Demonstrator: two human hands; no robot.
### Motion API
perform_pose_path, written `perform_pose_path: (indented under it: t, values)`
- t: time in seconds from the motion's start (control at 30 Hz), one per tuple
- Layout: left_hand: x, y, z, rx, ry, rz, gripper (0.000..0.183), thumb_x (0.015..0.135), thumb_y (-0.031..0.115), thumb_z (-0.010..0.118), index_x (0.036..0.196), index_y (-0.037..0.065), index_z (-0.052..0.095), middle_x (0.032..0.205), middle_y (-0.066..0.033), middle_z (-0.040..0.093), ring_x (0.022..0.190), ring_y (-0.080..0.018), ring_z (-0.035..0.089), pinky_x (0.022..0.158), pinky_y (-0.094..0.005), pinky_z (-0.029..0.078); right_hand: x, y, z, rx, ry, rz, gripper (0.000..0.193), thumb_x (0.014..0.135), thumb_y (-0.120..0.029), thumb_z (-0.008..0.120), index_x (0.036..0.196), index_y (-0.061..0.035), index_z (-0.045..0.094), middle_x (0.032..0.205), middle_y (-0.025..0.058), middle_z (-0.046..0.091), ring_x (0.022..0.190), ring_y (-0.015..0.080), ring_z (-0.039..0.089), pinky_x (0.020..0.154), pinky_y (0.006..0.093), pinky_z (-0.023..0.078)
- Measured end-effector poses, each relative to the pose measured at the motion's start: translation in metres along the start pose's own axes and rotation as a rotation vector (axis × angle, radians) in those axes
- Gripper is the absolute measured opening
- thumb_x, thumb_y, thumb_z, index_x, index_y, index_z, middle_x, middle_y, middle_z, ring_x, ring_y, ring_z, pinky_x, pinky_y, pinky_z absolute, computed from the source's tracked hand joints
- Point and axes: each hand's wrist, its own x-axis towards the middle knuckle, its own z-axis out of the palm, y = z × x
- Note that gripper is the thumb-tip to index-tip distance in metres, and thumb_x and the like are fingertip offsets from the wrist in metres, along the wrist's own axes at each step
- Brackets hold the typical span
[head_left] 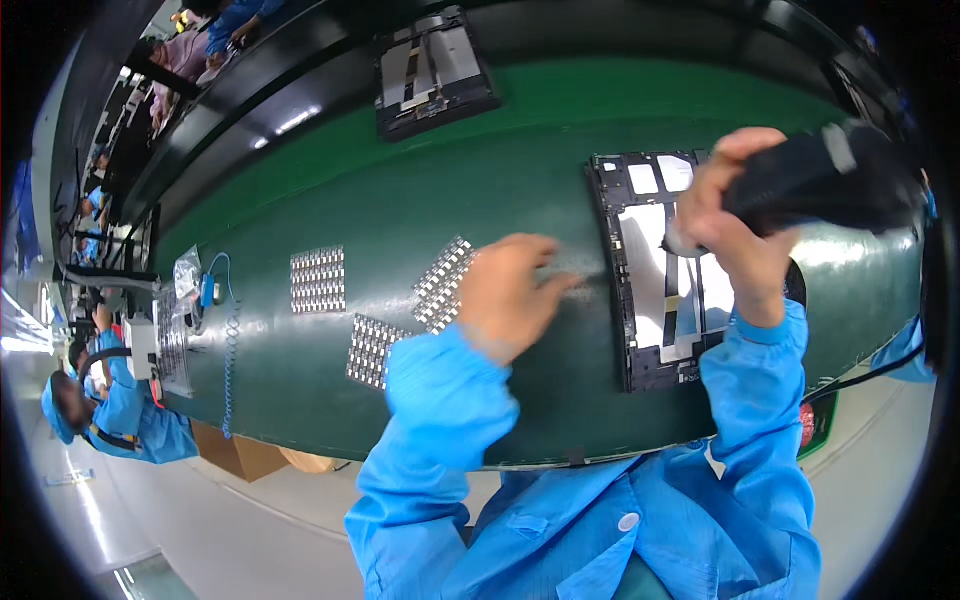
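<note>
Green bench, conveyor-like, runs across the view. Landmark: the open tablet chassis, black frame with pale panels inside, lying flat, long axis running away from the person.

Right hand is over the chassis's far right part, closed around a black powered screwdriver; its body points off to the right, its tip seemingly down at the chassis, though the contact point is hidden by the fingers.

Left hand lies just left of the chassis, palm down, fingers loosely spread and slightly blurred, holding nothing I can make out; fingertips point toward the chassis edge without touching it. Left hand is the nearer one to the metal part strips, just to its left.

Two more strips lie farther left of the chassis. A second chassis sits well beyond, up-left. A co-worker in blue is far left.
</note>
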Motion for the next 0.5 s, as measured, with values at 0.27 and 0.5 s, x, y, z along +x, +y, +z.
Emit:
perform_pose_path:
  t: [0.27,0.5]
  values:
    - [-0.036,-0.072,-0.083,0.223,-0.05,-0.242,0.038,0.056,0.016,0.085,0.083,0.0,0.063,0.08,-0.0065,0.055,0.064,-0.0161,0.051,0.057,-0.0289,0.044,-0.025,-0.041,-0.088,-0.268,0.153,0.0,0.048,0.068,0.0,0.073,0.11,0.0025,0.048,0.059,0.0013,0.054,0.048,0.0084,0.05,0.046,0.0197,0.037]
    - [-0.013,-0.05,-0.07,-0.067,-0.188,-0.473,0.033,0.06,-0.001,0.08,0.085,-0.003,0.059,0.073,-0.0074,0.06,0.053,-0.0078,0.052,0.047,-0.0183,0.039,-0.048,-0.043,-0.142,-0.103,0.31,-0.085,0.03,0.07,0.008,0.072,0.092,0.0007,0.052,0.061,0.006,0.059,0.048,0.0112,0.056,0.044,0.0236,0.044]
